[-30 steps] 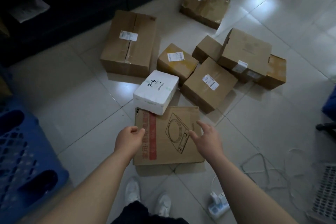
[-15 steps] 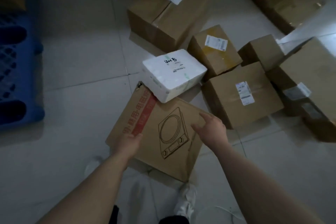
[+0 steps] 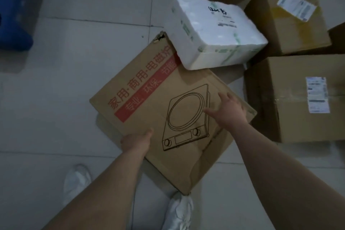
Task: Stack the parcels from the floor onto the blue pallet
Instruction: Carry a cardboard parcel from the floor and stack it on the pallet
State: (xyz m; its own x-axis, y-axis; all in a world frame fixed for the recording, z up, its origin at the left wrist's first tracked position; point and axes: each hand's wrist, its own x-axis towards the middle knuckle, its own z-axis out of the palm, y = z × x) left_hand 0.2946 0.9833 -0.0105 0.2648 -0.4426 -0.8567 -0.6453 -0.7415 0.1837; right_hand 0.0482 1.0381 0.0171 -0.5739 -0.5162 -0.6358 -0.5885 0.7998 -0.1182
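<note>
Head view: a flat, square cardboard induction-cooker box (image 3: 149,102) with a red stripe lies on the glossy tiled floor (image 3: 74,61). The left hand (image 3: 136,141) pinches its near-left edge, thumb on top. The right hand (image 3: 229,110) lies spread on the printed top. A dented white foam box (image 3: 211,31) rests on its far corner. The blue pallet (image 3: 15,9) is far left, and brown cartons (image 3: 298,99) stand to the right.
</note>
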